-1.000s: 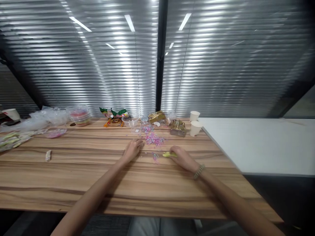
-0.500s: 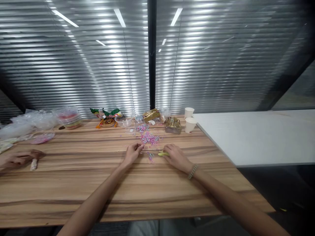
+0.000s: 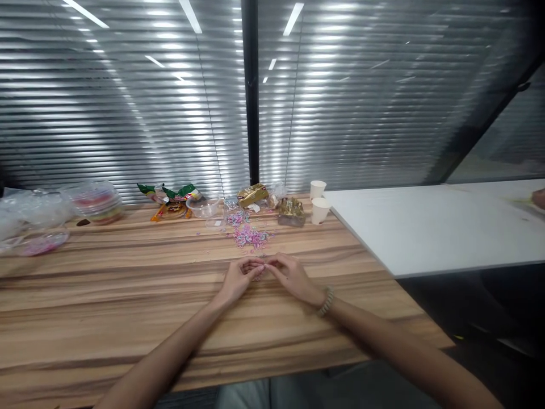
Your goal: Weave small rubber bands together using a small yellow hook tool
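My left hand (image 3: 241,278) and my right hand (image 3: 294,277) meet over the wooden table (image 3: 204,335), fingertips pinched together and touching or nearly so. What the fingertips hold is too small and too hidden to make out. Beneath the hands, a few small pink bits show on the wood, mostly covered. Just beyond the fingers lies a loose pile of tiny pink, purple and teal loops (image 3: 251,237) that look like rubber bands. Behind it, more of them spill at a clear plastic container (image 3: 232,205).
Along the back stand a clear bowl (image 3: 203,208), green snack packaging (image 3: 170,193), gold wrappers (image 3: 252,195), a gold-topped box (image 3: 292,212) and two paper cups (image 3: 320,211). Stacked plastic tubs (image 3: 97,203) are at left. A white table (image 3: 409,227) adjoins on the right.
My hands have come together from apart. The yellow-green piece in my right fingers no longer shows. The other person's hand at left is out of view; the camera has turned slightly right.
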